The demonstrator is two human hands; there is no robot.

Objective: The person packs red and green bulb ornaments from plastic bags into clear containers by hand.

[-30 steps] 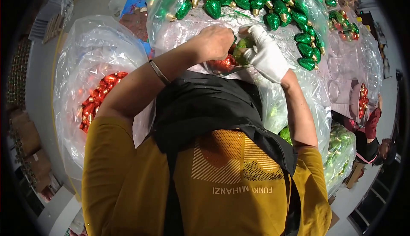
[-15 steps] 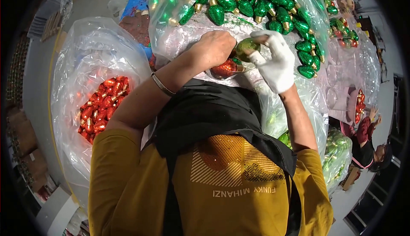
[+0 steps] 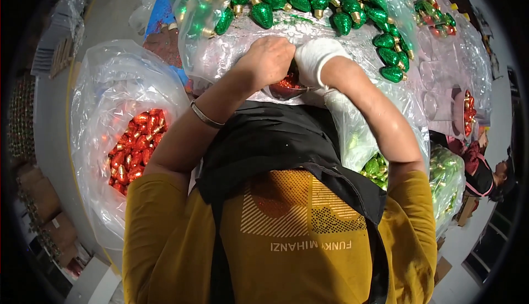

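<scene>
My bare left hand point(image 3: 269, 60), with a metal bangle on the wrist, is closed with its fingers curled inward. Close beside it is my right hand point(image 3: 319, 60) in a white glove, bent at the wrist and also closed. What either hand grips is hidden behind the knuckles. Just below and between them, a red glittery bulb ornament point(image 3: 289, 82) shows in a clear rounded container, partly covered by the hands. Beyond my hands, several green glittery bulb ornaments point(image 3: 298, 0) with gold caps lie on the wrapped work surface point(image 3: 220, 56).
On the left stands a clear plastic bag point(image 3: 91, 106) of red bulb ornaments point(image 3: 135, 148). Light green ornaments point(image 3: 376, 167) sit in a bag by my right elbow, with another green-filled bag point(image 3: 447, 180) farther right. A co-worker point(image 3: 478, 163) is at the far right.
My right hand has turned inward and moved left against my left hand. The green ornament seen in its fingers before is now out of sight. The view has shifted slightly.
</scene>
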